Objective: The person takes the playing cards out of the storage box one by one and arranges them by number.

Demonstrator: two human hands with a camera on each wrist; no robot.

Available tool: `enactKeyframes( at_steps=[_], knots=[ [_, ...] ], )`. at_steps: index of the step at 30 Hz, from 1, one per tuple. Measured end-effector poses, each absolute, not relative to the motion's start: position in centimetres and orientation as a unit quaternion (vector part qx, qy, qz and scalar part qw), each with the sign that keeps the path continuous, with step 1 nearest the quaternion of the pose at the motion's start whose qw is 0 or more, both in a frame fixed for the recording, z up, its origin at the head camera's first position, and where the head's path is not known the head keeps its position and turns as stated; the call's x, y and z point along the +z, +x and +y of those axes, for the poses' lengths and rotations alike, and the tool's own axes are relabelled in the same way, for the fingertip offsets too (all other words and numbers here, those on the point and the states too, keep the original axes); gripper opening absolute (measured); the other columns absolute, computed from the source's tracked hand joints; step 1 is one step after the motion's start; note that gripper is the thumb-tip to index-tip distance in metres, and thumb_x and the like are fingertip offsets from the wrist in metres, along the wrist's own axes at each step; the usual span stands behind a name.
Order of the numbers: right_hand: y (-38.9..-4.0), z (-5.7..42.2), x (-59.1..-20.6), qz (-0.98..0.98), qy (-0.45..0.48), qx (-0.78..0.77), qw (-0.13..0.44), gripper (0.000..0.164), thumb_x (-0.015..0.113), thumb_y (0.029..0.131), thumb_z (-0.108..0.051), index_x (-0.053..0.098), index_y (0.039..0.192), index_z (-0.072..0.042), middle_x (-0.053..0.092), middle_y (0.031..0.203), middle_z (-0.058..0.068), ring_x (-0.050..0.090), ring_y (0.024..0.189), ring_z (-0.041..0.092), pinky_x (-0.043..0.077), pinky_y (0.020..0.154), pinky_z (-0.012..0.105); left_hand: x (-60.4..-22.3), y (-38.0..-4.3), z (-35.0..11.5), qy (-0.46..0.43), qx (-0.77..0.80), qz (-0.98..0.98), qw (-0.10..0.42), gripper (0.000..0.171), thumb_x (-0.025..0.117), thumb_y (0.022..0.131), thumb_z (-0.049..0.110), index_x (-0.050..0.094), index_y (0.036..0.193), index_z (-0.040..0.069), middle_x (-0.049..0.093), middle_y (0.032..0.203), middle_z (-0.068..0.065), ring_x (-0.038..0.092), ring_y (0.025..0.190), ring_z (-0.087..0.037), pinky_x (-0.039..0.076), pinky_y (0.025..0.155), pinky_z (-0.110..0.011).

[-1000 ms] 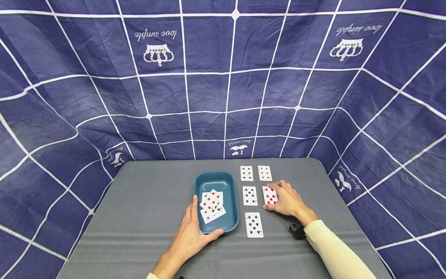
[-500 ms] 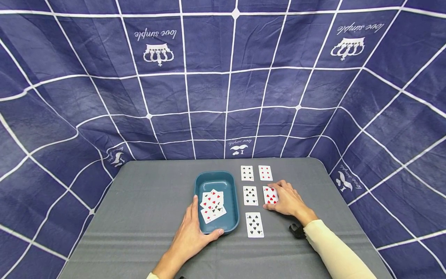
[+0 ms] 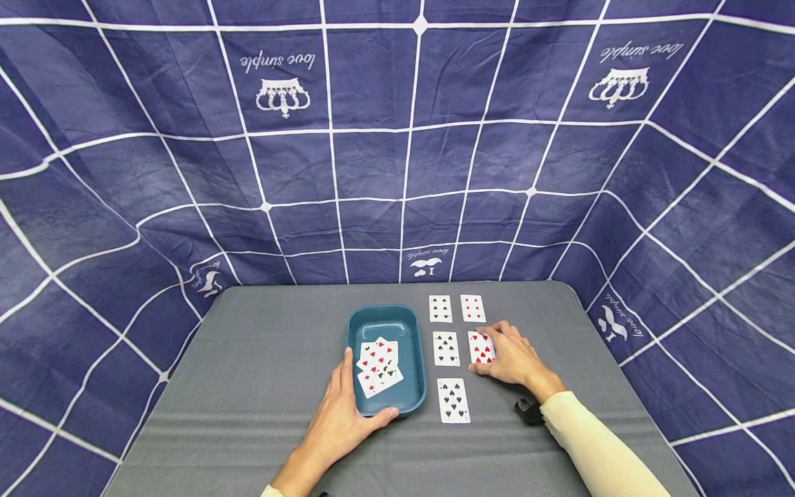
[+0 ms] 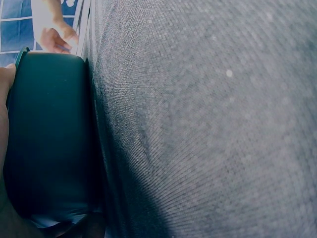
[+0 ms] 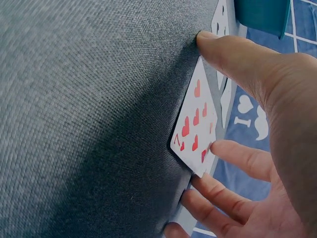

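In the head view, my left hand point(image 3: 338, 421) holds the near left corner of a teal plastic tray point(image 3: 421, 373), fingers along its left wall and thumb on the near rim. Several overlapping playing cards point(image 3: 380, 381) lie face up inside. Right of the tray, my right hand point(image 3: 514, 355) grips the seven of hearts point(image 5: 189, 106) by its edges: the thumb at one end, index and middle fingertips at the other. The card is face up on the cloth; the hand hides part of it in the head view. The left wrist view shows the tray's outer wall point(image 4: 52, 124).
Spade cards stand in a column beside the tray: one at the back point(image 3: 440, 316), one in the middle point(image 3: 446, 357), one in front point(image 3: 454, 411). A diamond card point(image 3: 473, 314) lies behind the right hand. Grey cloth point(image 3: 261, 345) covers the table; a blue gridded curtain point(image 3: 373, 166) surrounds it.
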State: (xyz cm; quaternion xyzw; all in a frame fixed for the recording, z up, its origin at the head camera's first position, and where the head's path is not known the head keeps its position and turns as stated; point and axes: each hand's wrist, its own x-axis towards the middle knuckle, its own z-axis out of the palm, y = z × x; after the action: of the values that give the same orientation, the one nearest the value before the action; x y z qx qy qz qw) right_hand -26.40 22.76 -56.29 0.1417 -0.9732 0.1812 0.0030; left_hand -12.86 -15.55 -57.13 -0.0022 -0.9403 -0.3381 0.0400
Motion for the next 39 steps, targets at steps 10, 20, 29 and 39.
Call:
enactKeyframes(
  at_steps=[10,20,29,39],
  knots=[
    [-26.3,22.6,-56.2,-0.974,0.138,0.179,-0.004,0.092,0.103,0.082,-0.057,0.071,0.159,-0.017,0.066,0.147,0.019,0.065,0.133,0.045,0.058,0.1,0.073,-57.1,-12.9,-15.7,-0.002,-0.347,-0.937,0.032,0.156,0.095,0.076,0.085,0.016,0.188,0.009,0.049,0.176,-0.022,0.06,0.155,-0.044,0.058,0.118,-0.065],
    [-26.1,22.2,-55.5,-0.973,0.144,0.18,0.01,0.092,0.104,0.081,-0.056,0.071,0.158,-0.018,0.064,0.151,0.02,0.065,0.136,0.047,0.058,0.102,0.074,-57.0,-12.9,-15.7,-0.003,-0.349,-0.937,0.033,0.156,0.094,0.076,0.086,0.017,0.188,0.009,0.049,0.177,-0.02,0.059,0.156,-0.043,0.058,0.118,-0.065],
    [-25.7,20.6,-53.5,-0.969,0.166,0.179,0.04,0.09,0.103,0.082,-0.054,0.071,0.158,-0.017,0.064,0.154,0.018,0.065,0.138,0.046,0.057,0.103,0.072,-56.9,-12.9,-15.7,-0.002,-0.348,-0.937,0.03,0.157,0.095,0.075,0.085,0.016,0.187,0.009,0.049,0.177,-0.021,0.06,0.155,-0.043,0.059,0.116,-0.064],
    [-24.7,17.0,-51.0,-0.962,0.204,0.17,0.064,0.087,0.103,0.083,-0.054,0.071,0.158,-0.022,0.064,0.157,0.012,0.066,0.135,0.042,0.058,0.105,0.064,-57.1,-12.8,-15.7,0.004,-0.349,-0.937,0.031,0.156,0.096,0.076,0.084,0.017,0.188,0.01,0.05,0.175,-0.02,0.061,0.153,-0.042,0.06,0.115,-0.063]
  ],
)
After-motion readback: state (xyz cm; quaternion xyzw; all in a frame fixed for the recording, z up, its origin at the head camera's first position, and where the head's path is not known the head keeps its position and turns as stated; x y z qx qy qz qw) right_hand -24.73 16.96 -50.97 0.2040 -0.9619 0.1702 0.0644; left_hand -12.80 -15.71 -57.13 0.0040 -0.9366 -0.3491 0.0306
